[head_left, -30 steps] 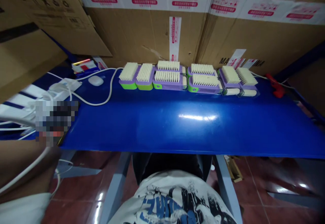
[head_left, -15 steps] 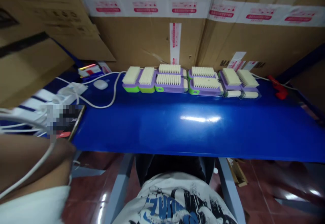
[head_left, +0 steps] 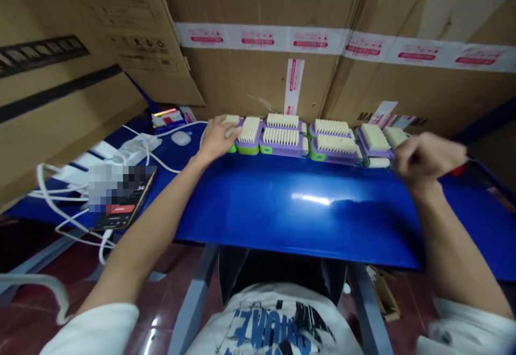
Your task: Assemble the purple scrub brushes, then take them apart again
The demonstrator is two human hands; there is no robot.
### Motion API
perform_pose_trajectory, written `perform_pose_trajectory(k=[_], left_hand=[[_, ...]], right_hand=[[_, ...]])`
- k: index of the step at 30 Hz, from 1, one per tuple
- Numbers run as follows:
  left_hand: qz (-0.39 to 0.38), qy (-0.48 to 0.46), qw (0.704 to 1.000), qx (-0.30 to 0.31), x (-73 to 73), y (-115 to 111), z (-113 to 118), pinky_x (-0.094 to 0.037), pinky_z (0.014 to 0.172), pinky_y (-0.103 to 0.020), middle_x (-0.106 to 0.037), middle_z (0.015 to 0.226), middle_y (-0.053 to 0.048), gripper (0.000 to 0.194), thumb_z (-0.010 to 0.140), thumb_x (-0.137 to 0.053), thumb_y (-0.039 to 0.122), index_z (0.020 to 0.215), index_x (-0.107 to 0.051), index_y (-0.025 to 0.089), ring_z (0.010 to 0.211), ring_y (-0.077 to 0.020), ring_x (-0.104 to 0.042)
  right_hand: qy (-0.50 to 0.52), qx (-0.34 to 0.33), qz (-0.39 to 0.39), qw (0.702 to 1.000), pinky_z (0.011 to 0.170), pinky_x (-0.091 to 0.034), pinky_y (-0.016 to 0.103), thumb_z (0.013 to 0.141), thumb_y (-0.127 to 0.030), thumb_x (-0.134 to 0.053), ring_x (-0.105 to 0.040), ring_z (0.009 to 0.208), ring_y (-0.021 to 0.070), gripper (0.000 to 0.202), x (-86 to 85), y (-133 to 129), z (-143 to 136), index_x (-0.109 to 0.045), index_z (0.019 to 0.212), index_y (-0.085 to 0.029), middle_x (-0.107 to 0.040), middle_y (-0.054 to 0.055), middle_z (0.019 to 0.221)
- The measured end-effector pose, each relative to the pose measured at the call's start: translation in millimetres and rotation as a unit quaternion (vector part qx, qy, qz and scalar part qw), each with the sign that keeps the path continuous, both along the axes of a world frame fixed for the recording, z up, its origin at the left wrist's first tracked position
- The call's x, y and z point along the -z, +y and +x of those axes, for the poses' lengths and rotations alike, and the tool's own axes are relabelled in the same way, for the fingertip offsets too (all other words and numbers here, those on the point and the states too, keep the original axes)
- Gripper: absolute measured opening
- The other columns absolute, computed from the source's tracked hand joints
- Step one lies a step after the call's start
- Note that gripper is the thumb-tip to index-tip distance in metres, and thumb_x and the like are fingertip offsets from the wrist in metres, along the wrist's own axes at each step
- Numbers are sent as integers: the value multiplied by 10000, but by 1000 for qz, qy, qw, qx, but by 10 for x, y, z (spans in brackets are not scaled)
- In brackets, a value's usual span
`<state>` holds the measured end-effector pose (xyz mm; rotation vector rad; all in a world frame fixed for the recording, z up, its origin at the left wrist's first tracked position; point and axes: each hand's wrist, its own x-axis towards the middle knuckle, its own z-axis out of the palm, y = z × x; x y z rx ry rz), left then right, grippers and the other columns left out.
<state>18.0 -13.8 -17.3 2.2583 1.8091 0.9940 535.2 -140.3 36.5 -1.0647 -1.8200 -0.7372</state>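
Observation:
A row of brushes with cream bristles facing up and purple-and-green bodies stands along the back of the blue table. My left hand [head_left: 220,139] is closed over the leftmost brush [head_left: 231,119], fingers across its bristles and side, hiding much of it. Right beside it is another brush [head_left: 249,130]. At the other end, my right hand [head_left: 430,156] is blurred, its fingers curled, in front of the rightmost brush [head_left: 395,136]; whether it touches that brush or holds anything I cannot tell. Between them are more brushes, among them a lengthwise brush [head_left: 336,144].
On the left of the blue table [head_left: 258,204] lie a phone [head_left: 124,204], white cables, a power strip [head_left: 139,148] and a small white case [head_left: 181,138]. Tall cardboard [head_left: 250,75] closes off the back. Something red [head_left: 458,171] lies partly behind my right hand.
Both hands now reach over the table: the left has come from the left side onto the leftmost brush, the right has entered at the row's right end. The view has shifted somewhat.

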Motion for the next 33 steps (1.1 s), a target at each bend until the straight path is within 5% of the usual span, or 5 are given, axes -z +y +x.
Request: perform_pose_trajectory(k=[3, 12, 20, 25, 33], left_hand=[[-18, -11, 999, -24, 111, 13, -110, -437, 1338, -615, -656, 1577, -172, 481, 1100, -505, 556, 1311, -770, 214, 1542, -385, -581], [66, -75, 992, -71, 231, 76, -374, -522, 1159, -605, -743, 1272, -107, 632, 902, -832, 694, 1236, -607, 208, 1493, -361, -636], [72, -103, 955, -268, -417, -167, -578, -529, 1215, -730, -779, 1274, -83, 690, 699, -998, 626, 1091, -653, 174, 1341, -410, -717], [193, -122, 973, 6, -654, -475, -388, -547, 1077, -584, -728, 1379, -43, 862, 818, -915, 747, 1355, -639, 132, 1313, -315, -730], [12, -134, 919, 372, -35, -1059, 990, -652, 997, -429, -808, 1301, -61, 597, 799, -922, 413, 1331, -713, 243, 1153, -285, -793]], right_hand=[[-122, -107, 43, 986, 452, -249, 318, 1050, -248, -674, -346, 408, 83, 605, 183, 177, -155, -367, 528, -250, -409, -33, 426], [-47, -114, -135, 983, 503, -262, 350, 1056, -347, -568, -325, 437, 130, 525, 372, 44, -572, -334, 595, -257, -398, -37, 485], [38, -85, -124, 988, 516, -292, 361, 1096, -381, -557, -340, 435, 133, 538, 237, -1, -457, -399, 595, -264, -362, -37, 493], [119, -165, -58, 977, 728, -566, 434, 1036, -448, -662, -665, 811, 262, 294, 289, -51, -667, -737, 1271, -287, -722, 64, 953], [-66, -194, -225, 953, 1166, -591, 669, 956, -667, -805, -657, 1437, 434, 829, 354, -270, -1043, -536, 1679, -364, -630, 171, 1579]])
